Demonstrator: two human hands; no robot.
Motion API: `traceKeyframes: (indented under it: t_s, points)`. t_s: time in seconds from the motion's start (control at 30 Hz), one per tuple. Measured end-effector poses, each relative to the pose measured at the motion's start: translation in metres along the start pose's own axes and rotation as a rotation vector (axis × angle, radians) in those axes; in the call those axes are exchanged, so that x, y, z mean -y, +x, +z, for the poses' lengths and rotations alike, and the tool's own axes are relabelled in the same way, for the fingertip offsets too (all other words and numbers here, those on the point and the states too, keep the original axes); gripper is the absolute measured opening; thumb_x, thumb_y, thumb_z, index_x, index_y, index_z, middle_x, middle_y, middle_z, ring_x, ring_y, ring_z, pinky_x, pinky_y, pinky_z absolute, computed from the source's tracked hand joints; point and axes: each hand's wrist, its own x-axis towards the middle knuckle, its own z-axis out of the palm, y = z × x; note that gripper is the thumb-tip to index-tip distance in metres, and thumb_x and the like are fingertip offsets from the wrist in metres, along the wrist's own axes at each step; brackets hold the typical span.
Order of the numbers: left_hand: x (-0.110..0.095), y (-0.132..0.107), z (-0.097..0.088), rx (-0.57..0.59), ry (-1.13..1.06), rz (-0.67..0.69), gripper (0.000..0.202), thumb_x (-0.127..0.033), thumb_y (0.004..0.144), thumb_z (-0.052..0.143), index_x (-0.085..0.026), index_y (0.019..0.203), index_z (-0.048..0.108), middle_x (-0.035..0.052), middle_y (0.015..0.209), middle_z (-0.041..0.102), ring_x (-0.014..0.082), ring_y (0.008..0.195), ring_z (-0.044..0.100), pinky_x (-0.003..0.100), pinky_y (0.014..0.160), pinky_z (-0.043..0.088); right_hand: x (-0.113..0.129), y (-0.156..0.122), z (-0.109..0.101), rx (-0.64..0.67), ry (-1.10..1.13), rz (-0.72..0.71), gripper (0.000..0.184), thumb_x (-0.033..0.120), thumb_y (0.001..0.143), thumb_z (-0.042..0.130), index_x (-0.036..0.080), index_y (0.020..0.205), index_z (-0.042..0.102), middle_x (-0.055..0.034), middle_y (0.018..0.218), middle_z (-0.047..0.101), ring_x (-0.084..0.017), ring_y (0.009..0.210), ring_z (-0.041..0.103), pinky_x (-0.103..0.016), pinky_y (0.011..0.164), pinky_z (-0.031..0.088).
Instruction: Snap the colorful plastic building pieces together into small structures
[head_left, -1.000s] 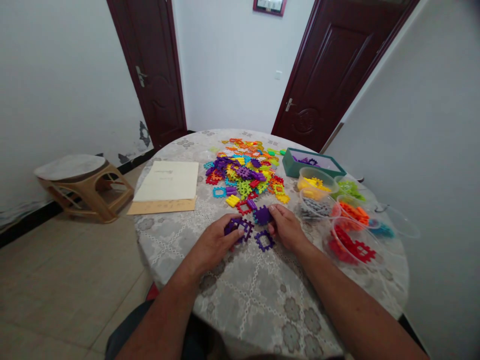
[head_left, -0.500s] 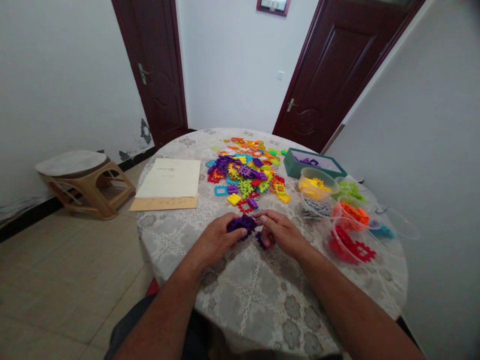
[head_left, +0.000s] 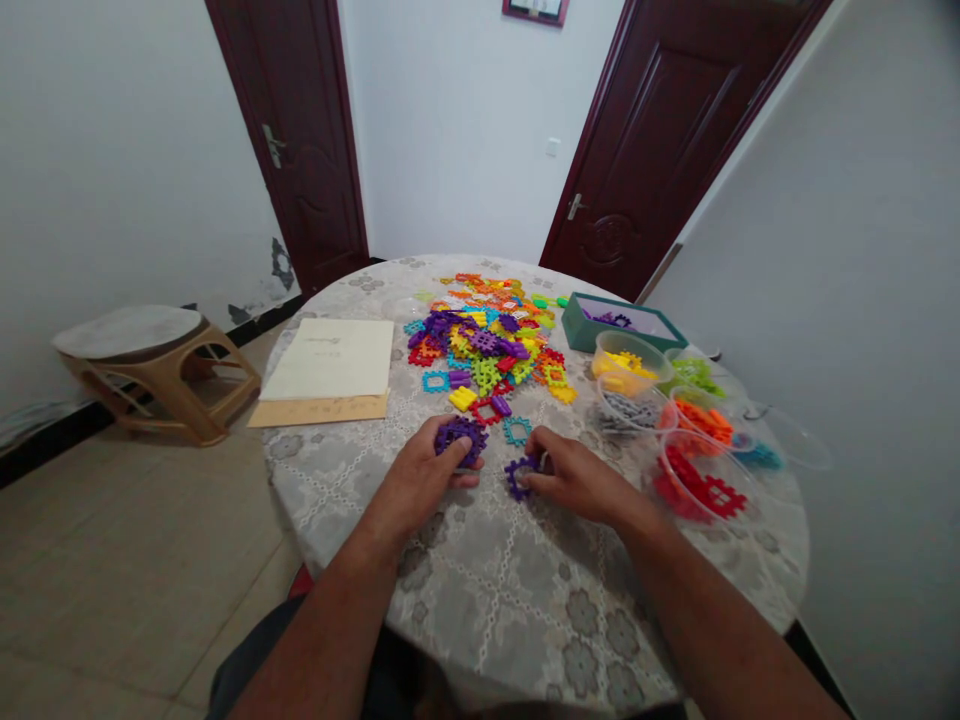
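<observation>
Purple notched tiles (head_left: 474, 433) sit bunched in the left hand (head_left: 429, 465), gripped under the thumb, as a square purple frame (head_left: 512, 480), toothed around its edges and open at its center, appears to their right, touching the right hand (head_left: 571, 476).

A round table (head_left: 780, 570), draped in a grey and white flowered cloth (head_left: 517, 600), stood on a pale tiled floor (head_left: 97, 570). Beyond the table rose a white back wall (head_left: 450, 140) with a small switch plate (head_left: 553, 147) and, higher up, a red-framed panel (head_left: 535, 11) cut off at the top. Dark reddish panelled doors with lever handles flanked this wall, one (head_left: 296, 110) beyond the table's left side, the other (head_left: 660, 130) beyond its right. Left of the table stood a tan stool (head_left: 172, 375) with a whitish top, near a left wall (head_left: 112, 150) flaking above a black skirting (head_left: 22, 474). A plain right wall (head_left: 885, 300) bordered the table's right, under soft light.
</observation>
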Motion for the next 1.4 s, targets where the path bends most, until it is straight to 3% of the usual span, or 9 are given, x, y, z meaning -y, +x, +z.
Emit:
traceKeyframes:
  t_s: [0.07,0.2,0.4,0.53,0.63,0.87,1.13,1.23,1.4]
  points:
    - [0.002,0.000,0.001,0.029,-0.057,-0.029,0.041,-0.034,0.096,0.069,-0.020,0.133,0.059,0.0155,0.129,0.070,0.0235,0.096,0.078,0.040,0.080,0.068,-0.004,0.005,0.003,-0.004,0.218,0.037,0.017,0.034,0.090,0.071,0.023,0.095,0.060,0.0005,0.082,0.064,-0.016,0.071,0.058,-0.028,0.064,0.043]
    - [0.005,0.001,0.002,0.046,-0.209,-0.074,0.038,-0.035,0.094,0.071,-0.019,0.128,0.064,0.0164,0.133,0.067,0.0249,0.110,0.072,0.039,0.085,0.068,-0.007,0.012,0.010,0.023,0.592,0.128,0.028,0.045,0.087,0.076,0.024,0.095,0.059,0.0054,0.068,0.058,-0.012,0.053,0.052,-0.023,0.047,0.040]
    - [0.004,-0.002,0.005,0.103,-0.347,-0.078,0.039,-0.032,0.094,0.066,-0.018,0.130,0.063,0.0141,0.129,0.067,0.0227,0.112,0.068,0.039,0.093,0.062,0.002,0.015,0.025,0.008,0.892,0.091,0.037,0.050,0.084,0.080,0.023,0.098,0.058,0.0059,0.070,0.062,-0.011,0.050,0.057,-0.024,0.047,0.049]
    - [0.009,-0.002,0.005,0.158,-0.127,-0.025,0.060,-0.017,0.082,0.066,-0.020,0.141,0.058,0.0124,0.130,0.069,0.0232,0.110,0.069,0.039,0.098,0.058,0.004,0.018,0.043,0.009,0.885,0.061,0.038,0.050,0.086,0.079,0.023,0.104,0.061,0.0029,0.074,0.068,-0.014,0.058,0.065,-0.029,0.058,0.057]
    - [0.011,0.001,0.006,0.126,0.078,0.044,0.062,-0.013,0.079,0.060,-0.021,0.140,0.061,0.0106,0.126,0.072,0.0240,0.111,0.068,0.039,0.099,0.056,0.000,0.020,0.051,-0.045,0.851,0.042,0.037,0.051,0.086,0.079,0.023,0.102,0.061,0.0033,0.071,0.067,-0.015,0.057,0.063,-0.030,0.059,0.056]
    - [0.012,0.005,0.006,0.121,0.065,0.067,0.064,-0.014,0.083,0.054,-0.025,0.145,0.059,0.0111,0.140,0.068,0.0237,0.117,0.068,0.038,0.096,0.058,-0.009,0.022,0.051,-0.304,0.704,0.043,0.032,0.053,0.095,0.067,0.025,0.107,0.057,0.0057,0.062,0.061,-0.017,0.053,0.058,-0.029,0.053,0.049]
    - [0.018,0.006,0.003,0.079,0.177,0.195,0.059,-0.019,0.088,0.059,-0.023,0.146,0.062,0.0114,0.151,0.062,0.0282,0.144,0.054,0.046,0.120,0.042,-0.013,0.022,0.056,-0.173,0.588,-0.050,0.048,0.045,0.094,0.072,0.027,0.135,0.059,-0.0020,0.102,0.069,-0.017,0.077,0.064,-0.029,0.067,0.051]
    - [0.012,0.003,0.004,0.106,0.223,0.218,0.058,-0.020,0.088,0.060,-0.023,0.146,0.063,0.0116,0.154,0.061,0.0285,0.146,0.053,0.047,0.125,0.036,-0.014,0.022,0.057,-0.152,0.557,-0.063,0.054,0.041,0.091,0.075,0.027,0.140,0.057,-0.0004,0.096,0.067,-0.017,0.078,0.062,-0.029,0.069,0.049]
    - [0.007,-0.001,0.005,0.193,0.268,0.263,0.061,-0.021,0.090,0.060,-0.022,0.152,0.059,0.0105,0.159,0.057,0.0291,0.151,0.049,0.049,0.131,0.026,-0.011,0.022,0.057,-0.138,0.597,-0.056,0.044,0.036,0.090,0.075,0.027,0.129,0.058,0.0026,0.086,0.062,-0.015,0.071,0.056,-0.027,0.065,0.046]
